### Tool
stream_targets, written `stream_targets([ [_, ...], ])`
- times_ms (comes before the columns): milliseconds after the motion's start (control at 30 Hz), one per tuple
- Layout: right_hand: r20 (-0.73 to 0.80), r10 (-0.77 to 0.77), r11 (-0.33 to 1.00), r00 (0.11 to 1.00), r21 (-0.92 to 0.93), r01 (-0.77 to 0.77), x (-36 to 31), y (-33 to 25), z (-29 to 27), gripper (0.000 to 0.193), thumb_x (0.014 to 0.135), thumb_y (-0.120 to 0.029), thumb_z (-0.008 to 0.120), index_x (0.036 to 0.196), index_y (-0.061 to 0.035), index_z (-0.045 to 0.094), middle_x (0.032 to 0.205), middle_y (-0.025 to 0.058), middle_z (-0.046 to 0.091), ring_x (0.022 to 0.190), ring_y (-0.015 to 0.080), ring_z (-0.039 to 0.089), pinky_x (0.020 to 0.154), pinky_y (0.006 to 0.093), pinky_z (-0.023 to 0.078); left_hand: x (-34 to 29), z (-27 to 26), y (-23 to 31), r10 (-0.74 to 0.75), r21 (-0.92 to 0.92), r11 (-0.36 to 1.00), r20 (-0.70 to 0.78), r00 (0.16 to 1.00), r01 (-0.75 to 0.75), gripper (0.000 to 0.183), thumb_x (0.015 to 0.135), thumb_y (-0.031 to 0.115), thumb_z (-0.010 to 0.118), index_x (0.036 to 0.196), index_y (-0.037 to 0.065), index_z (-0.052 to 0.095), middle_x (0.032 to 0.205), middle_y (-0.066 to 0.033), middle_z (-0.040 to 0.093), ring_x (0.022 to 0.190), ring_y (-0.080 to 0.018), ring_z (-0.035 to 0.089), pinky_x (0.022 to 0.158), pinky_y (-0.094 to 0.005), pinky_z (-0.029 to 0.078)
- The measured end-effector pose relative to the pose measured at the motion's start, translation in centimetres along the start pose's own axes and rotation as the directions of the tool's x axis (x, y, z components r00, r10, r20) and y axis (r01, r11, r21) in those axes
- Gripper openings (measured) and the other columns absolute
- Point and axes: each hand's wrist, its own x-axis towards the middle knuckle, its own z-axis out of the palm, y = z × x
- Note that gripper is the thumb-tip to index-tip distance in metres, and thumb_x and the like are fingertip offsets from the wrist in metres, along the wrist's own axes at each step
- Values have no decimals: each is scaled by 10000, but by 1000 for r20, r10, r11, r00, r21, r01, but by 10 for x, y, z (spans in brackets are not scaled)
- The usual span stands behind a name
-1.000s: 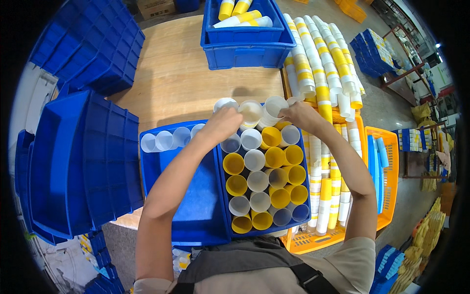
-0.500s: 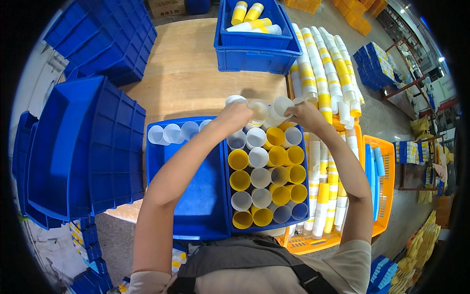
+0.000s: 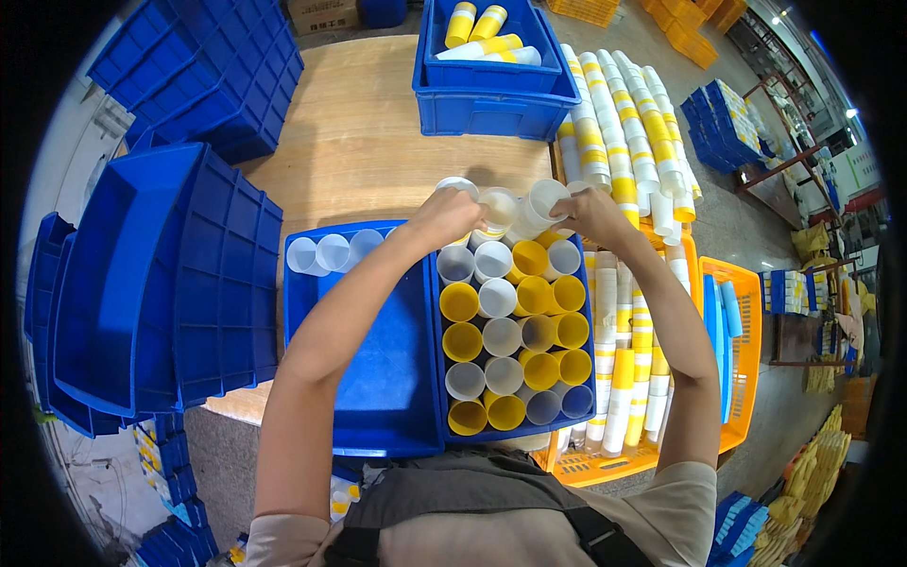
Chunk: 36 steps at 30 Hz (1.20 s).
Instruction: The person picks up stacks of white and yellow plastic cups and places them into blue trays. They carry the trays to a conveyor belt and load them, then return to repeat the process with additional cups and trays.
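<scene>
Head view, white cups (image 3: pixel 501 210): gathered in a row at the top edge of the filled crate, just above the centre of the frame.
Left hand (image 3: pixel 452 217): your fingers are curled in at the row's left end; their tips are hidden, so you cannot tell whether they are closed on a cup.
Right hand (image 3: pixel 590 215): your bent fingers grasp the row's right end at a cup's side.
Filled crate (image 3: pixel 527 432): blue, centre of the frame; yellow and white cups stand mouth up inside.
Second crate (image 3: pixel 387 369): blue, directly left of the filled crate; translucent cups (image 3: pixel 332 252) line its top edge.
Cup stacks (image 3: pixel 590 146): long, white and yellow, upper right of centre.
Orange basket (image 3: pixel 746 369): right side, holding blue pieces.
Wooden table (image 3: pixel 368 142): upper centre, under the crates.
</scene>
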Motion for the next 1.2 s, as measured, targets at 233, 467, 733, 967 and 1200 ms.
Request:
stream_targets([
  [233, 35, -9, 1000, 999, 3, 9, 8, 2, -3, 191, 778, -198, 775, 902, -53, 755, 873, 125, 723, 816, 289, 673, 759, 388, 538, 12, 0, 0, -59, 107, 993, 145, 988, 44, 161, 786, 199, 718, 826, 46, 750, 877, -236, 675, 873, -382, 662, 749, -463, 528],
  [467, 71, 59, 998, 996, -13, -58, 4, -10, -14, 173, 773, -75, 777, 945, -57, 764, 956, 123, 741, 824, 264, 709, 774, 343, 565, 6, -18, 1, -8, 60, 998, 49, 999, 5, 180, 763, 191, 738, 862, 41, 741, 820, -187, 691, 811, -350, 674, 732, -454, 525],
  [733, -297, 173, 983, 939, 109, -147, -28, -88, -59, 295, 749, 50, 703, 1027, -46, 726, 978, 148, 724, 883, 299, 702, 820, 354, 554, -91, -128, 44, -143, -225, 971, -296, 944, 77, 209, 788, 50, 701, 990, 55, 755, 925, -165, 720, 846, -303, 705, 782, -380, 558],
  [967, 63, -281, 821, 958, 533, 205, 26, -219, 80, 366, 839, -364, 729, 943, -15, 689, 855, 164, 703, 821, 321, 690, 725, 397, 538, -273, -35, -11, -558, -61, 820, 132, 819, 569, 185, 759, 59, 743, 938, 12, 741, 891, -244, 696, 836, -339, 704, 752, -407, 552],
  [1200, 157, 0, 978, 988, 204, -32, 74, -235, 163, 478, 829, -379, 724, 1065, 24, 621, 924, 246, 664, 886, 364, 673, 688, 439, 553, -252, 5, -28, -666, 154, 738, 5, 746, 657, 529, 699, 99, 808, 1197, 66, 632, 970, -228, 681, 938, -404, 653, 779, -479, 536],
])
